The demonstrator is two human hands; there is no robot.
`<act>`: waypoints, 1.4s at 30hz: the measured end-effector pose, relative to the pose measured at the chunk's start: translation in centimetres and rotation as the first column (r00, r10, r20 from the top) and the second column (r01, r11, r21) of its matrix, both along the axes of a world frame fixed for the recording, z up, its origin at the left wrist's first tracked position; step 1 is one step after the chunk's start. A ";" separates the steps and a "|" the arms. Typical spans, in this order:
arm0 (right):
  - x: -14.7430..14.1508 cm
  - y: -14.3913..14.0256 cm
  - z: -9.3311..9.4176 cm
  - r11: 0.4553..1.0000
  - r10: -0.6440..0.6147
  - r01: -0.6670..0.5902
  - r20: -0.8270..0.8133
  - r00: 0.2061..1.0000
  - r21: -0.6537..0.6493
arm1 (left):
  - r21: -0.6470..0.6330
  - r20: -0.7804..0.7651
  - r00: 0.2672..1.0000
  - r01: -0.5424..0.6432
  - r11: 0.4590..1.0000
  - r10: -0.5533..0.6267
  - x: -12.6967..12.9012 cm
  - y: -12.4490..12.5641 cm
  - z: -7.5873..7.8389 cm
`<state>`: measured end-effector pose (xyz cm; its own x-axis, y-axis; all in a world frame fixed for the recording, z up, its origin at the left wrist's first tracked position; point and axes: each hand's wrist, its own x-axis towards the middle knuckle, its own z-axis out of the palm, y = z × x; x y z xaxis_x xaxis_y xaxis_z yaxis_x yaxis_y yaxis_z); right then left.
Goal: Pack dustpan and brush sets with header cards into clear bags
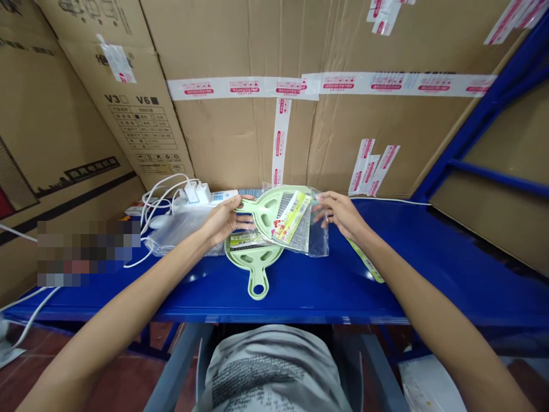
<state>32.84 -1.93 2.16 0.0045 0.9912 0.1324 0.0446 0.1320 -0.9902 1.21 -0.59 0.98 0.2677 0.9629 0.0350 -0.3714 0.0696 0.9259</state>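
A light green dustpan point(266, 213) with a dark-bristled brush and a yellow-green label card is held up above the table, partly inside a clear plastic bag point(318, 239). My left hand point(227, 220) is closed on its handle at the left. At the bag's right edge, my right hand point(338, 213) pinches the plastic between thumb and fingers. Below lies a second green dustpan point(258, 272), its handle toward me and its upper part hidden by the first. A yellow-green card strip point(366, 261) lies partly under my right forearm.
Clear plastic bags point(184, 232) lie flat on the blue table point(319, 293), left of my left hand. Behind them are white chargers point(197, 191) with looped cables on a power strip. Tall cardboard point(240, 134) stands along the back, and a blue metal frame point(474, 120) rises at the right.
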 end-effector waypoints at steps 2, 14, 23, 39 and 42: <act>-0.2 0.1 -0.1 0.997 0.065 -0.066 -0.019 0.998 -0.050 | 0.001 0.005 1.000 0.013 1.000 -0.013 0.1 -0.1 -0.1; -0.7 0.0 -0.2 0.996 -0.061 0.074 -0.202 0.978 0.054 | 0.001 0.011 0.998 0.054 0.999 -0.054 0.2 0.0 -0.5; -1.6 -0.7 -0.2 0.986 0.129 -0.147 -0.197 0.972 -0.079 | -0.002 0.030 1.000 -0.002 1.000 0.002 0.2 -0.1 -0.3; -1.7 -0.2 -1.9 0.943 -0.101 0.065 0.094 0.990 0.326 | -0.007 0.019 0.999 0.029 1.000 -0.028 0.4 -0.2 -0.6; -1.8 -0.3 -1.8 0.942 -0.091 0.057 0.087 0.992 0.332 | -0.010 0.023 1.000 0.021 1.000 -0.021 0.4 -0.2 -0.5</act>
